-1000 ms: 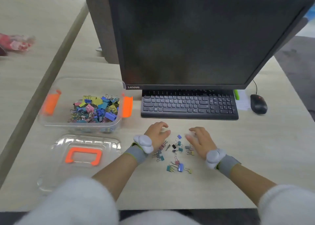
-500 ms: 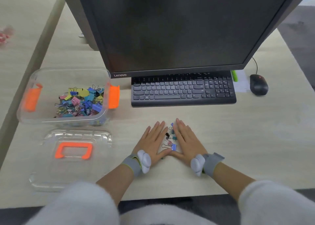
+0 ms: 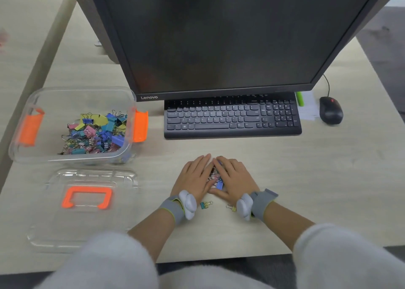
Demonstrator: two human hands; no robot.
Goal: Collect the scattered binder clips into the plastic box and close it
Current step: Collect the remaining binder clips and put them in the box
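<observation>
My left hand (image 3: 194, 178) and my right hand (image 3: 235, 179) lie flat on the desk with straight fingers, fingertips nearly touching, hemming in a small heap of binder clips (image 3: 215, 179) between them. Most of that heap is hidden under the palms. A teal clip (image 3: 205, 205) and a yellow clip (image 3: 231, 207) lie loose just behind the wrists. The clear plastic box (image 3: 72, 158) with orange latches stands open at the left, holding a pile of coloured clips (image 3: 96, 133). Its clear lid (image 3: 87, 203) with an orange handle lies flat in front of it.
A black keyboard (image 3: 232, 118) sits just beyond the hands under a large dark monitor (image 3: 219, 36). A black mouse (image 3: 331, 111) and a green marker (image 3: 299, 99) lie at the right. The desk's front edge runs close behind the wrists.
Both hands swept inward from apart, pushing the scattered clips into one heap; they now press closer together. Two clips were left behind near the wrists.
</observation>
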